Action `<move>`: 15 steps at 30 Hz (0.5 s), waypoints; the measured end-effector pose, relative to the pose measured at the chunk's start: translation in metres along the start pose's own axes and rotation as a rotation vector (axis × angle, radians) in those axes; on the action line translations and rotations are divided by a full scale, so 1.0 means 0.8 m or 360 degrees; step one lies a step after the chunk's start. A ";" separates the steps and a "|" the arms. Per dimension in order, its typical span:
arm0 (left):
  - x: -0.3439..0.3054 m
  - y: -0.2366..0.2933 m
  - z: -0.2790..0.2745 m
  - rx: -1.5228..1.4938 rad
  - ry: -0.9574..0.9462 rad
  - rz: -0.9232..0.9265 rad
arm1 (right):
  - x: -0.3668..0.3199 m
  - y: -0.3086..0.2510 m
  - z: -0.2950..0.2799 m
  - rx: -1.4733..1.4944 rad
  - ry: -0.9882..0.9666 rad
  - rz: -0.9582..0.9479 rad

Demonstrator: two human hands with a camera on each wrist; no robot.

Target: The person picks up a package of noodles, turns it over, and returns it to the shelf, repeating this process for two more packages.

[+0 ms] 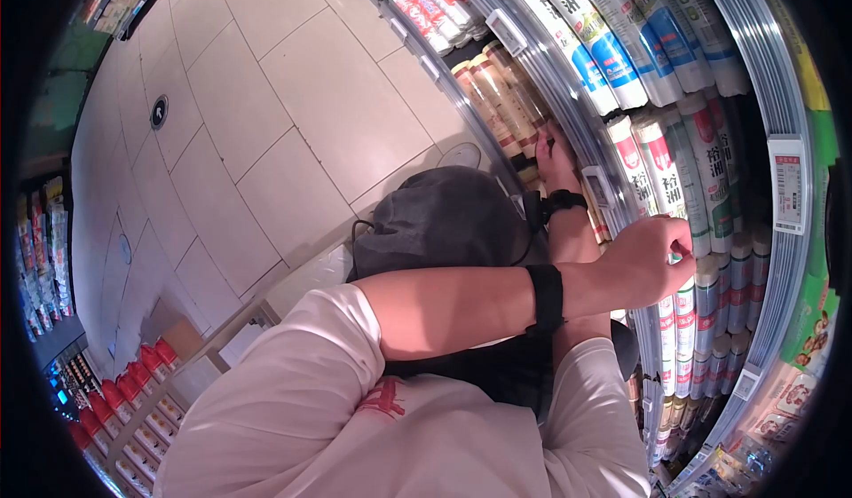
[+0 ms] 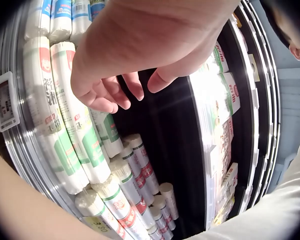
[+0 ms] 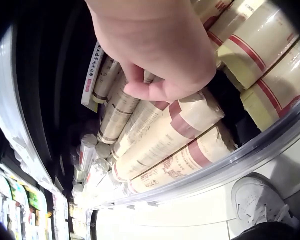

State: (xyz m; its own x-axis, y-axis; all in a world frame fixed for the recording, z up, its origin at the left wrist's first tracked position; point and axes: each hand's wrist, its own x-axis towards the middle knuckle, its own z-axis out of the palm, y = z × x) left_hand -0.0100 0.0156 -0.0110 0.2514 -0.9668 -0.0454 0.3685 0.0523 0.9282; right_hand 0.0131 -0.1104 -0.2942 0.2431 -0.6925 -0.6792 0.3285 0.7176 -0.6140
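My left hand (image 1: 639, 263) is held in front of white rolled packs (image 1: 660, 165) with red and green print. In the left wrist view the left hand (image 2: 145, 55) has its fingers loosely curled over the white packs (image 2: 77, 112), with nothing between fingers and thumb. Lower down, my right hand (image 1: 557, 161) reaches into a shelf of tan packs (image 1: 499, 94). The right wrist view shows the right hand (image 3: 157, 50) over tan packs with dark red bands (image 3: 165, 137), its fingers bent and fingertips close to them; whether it grips one is hidden.
A dark bag (image 1: 439, 218) lies at my front. Shelf rails with price tags (image 1: 786, 185) curve along the right. Tiled floor (image 1: 266, 81) spreads to the left, and a white shoe (image 3: 257, 197) stands below the shelf edge. More white packs with red bands (image 2: 135, 190) stand lower down.
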 end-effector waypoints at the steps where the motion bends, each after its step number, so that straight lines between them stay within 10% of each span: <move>1: 0.000 -0.001 0.001 -0.0004 -0.0002 0.0007 | -0.006 -0.003 0.003 -0.0015 -0.0001 -0.0005; 15: 0.001 -0.012 0.009 0.0017 0.0031 0.0115 | 0.015 -0.009 -0.011 -0.0501 -0.0379 0.0109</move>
State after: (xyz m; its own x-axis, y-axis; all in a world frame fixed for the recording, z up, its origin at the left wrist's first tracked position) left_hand -0.0197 0.0124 -0.0172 0.2945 -0.9555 0.0147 0.3391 0.1189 0.9332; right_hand 0.0053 -0.1231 -0.3015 0.4714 -0.6134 -0.6336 0.0173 0.7248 -0.6888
